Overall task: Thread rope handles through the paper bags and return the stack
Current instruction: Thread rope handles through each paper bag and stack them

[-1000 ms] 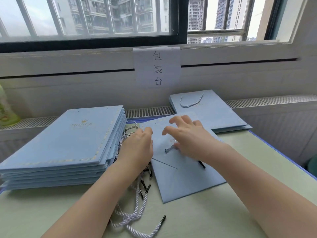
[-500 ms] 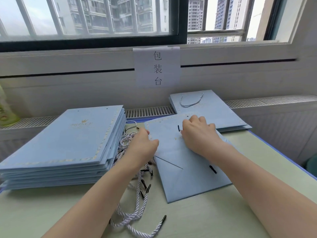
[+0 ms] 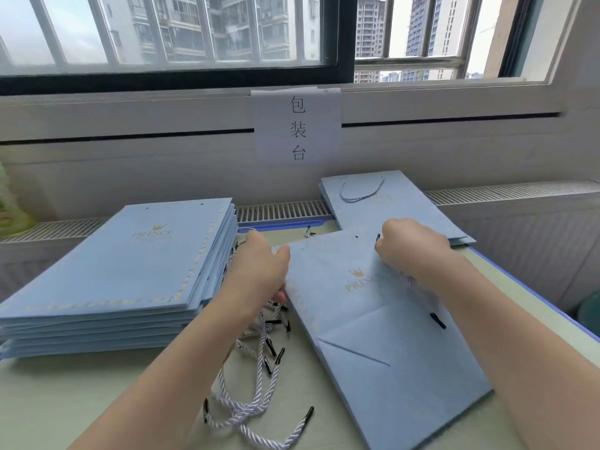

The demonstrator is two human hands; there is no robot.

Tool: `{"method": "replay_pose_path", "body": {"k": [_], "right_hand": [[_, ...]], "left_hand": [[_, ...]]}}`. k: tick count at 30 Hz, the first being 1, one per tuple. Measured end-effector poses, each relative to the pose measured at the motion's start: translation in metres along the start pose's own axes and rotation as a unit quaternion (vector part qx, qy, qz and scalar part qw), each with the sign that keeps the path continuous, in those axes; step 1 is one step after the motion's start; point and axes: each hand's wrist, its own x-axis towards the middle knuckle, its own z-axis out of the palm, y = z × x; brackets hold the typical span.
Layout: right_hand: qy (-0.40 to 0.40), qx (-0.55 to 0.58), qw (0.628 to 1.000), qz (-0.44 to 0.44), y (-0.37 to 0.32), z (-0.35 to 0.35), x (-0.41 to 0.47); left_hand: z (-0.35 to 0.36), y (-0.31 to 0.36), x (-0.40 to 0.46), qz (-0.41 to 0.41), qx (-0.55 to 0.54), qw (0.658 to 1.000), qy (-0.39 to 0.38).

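A flat light-blue paper bag [image 3: 373,336] lies on the table in front of me. My left hand [image 3: 256,271] grips its left edge. My right hand [image 3: 412,245] is closed on a white rope handle at the bag's top right; the black tip [image 3: 378,238] pokes up near a punched hole. The rope's other black tip [image 3: 438,320] trails on the bag under my wrist. A tall stack of unthreaded bags [image 3: 123,274] sits at the left. Bags with a rope handle fitted [image 3: 389,203] lie at the back right.
A tangle of loose white rope handles with black tips [image 3: 256,378] lies between the stack and the bag. A paper sign [image 3: 297,126] hangs on the wall under the window. The table's blue right edge [image 3: 532,297] runs close to my right arm.
The bag has slid toward the right and nearer. My right hand moved up to the bag's top right corner with the rope tip, then closed into a fist.
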Motion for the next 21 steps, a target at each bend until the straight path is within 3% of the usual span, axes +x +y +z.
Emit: {"method": "replay_pose_path", "body": {"k": [4,8,12,21], "right_hand": [[0.018,-0.054,0.998,-0.022,-0.006,-0.007,-0.01],[0.057,0.007,0.991,-0.117,-0.02,0.002,-0.01],[0.037,0.087,0.976,-0.198,-0.035,0.021,-0.016],[0.084,0.157,0.935,-0.307,-0.042,0.032,-0.015]], "left_hand": [[0.005,-0.009,0.0,0.049,0.249,0.967,0.03],[0.016,-0.017,0.005,0.12,0.339,0.933,-0.01],[0.02,-0.024,0.01,0.124,0.338,0.933,-0.007],[0.019,-0.023,0.014,0.133,0.144,0.98,0.046]]}}
